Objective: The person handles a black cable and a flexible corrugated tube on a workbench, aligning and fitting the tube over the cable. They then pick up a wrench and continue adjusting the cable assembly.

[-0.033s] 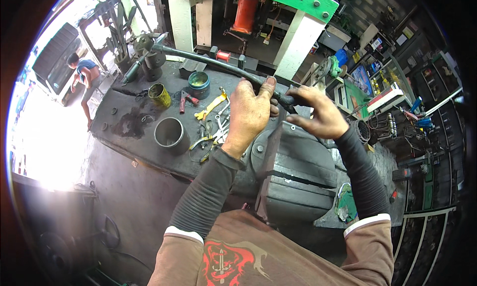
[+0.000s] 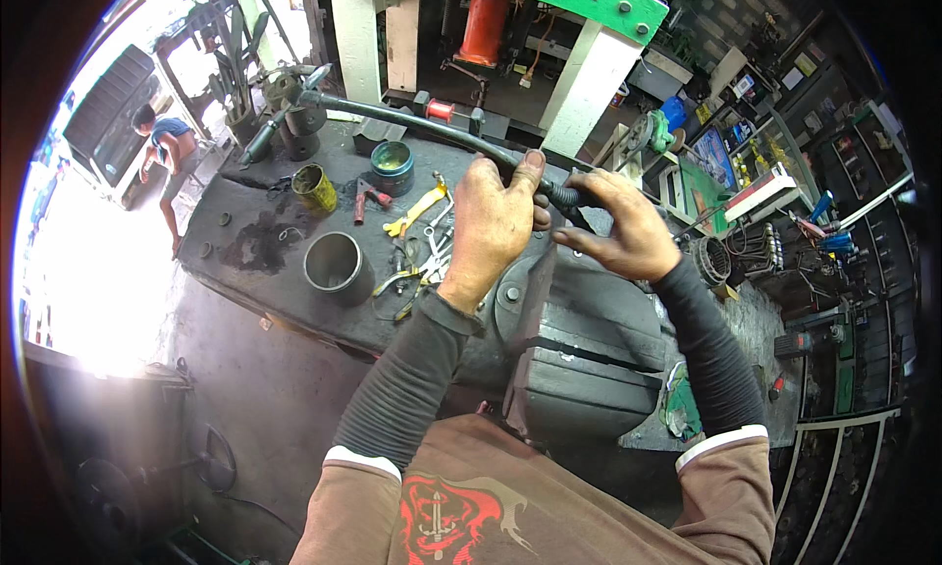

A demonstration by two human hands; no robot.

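A long dark metal rod (image 2: 412, 121) slants across the view, with a crosswise handled piece at its far left end and a ribbed or threaded section at its near right end. My left hand (image 2: 494, 216) is wrapped round the rod close to the ribbed section, thumb lying along the top. Curved about that ribbed end is my right hand (image 2: 633, 229), its fingers against it and its thumb below; part of the end is hidden between them. Under both hands stands a large dark bench vise (image 2: 589, 364).
On the metal bench lie an open metal cylinder (image 2: 334, 263), a yellow can (image 2: 315, 189), a blue tin (image 2: 392, 166), red-handled pliers (image 2: 365, 200) and several wrenches (image 2: 435, 256). Behind rises a green and white press frame (image 2: 579, 89). A green cloth (image 2: 682, 403) lies right. Another person (image 2: 172, 153) is far left.
My right hand has shifted slightly left, its thumb closer to my left hand. The left hand and the rod look unmoved.
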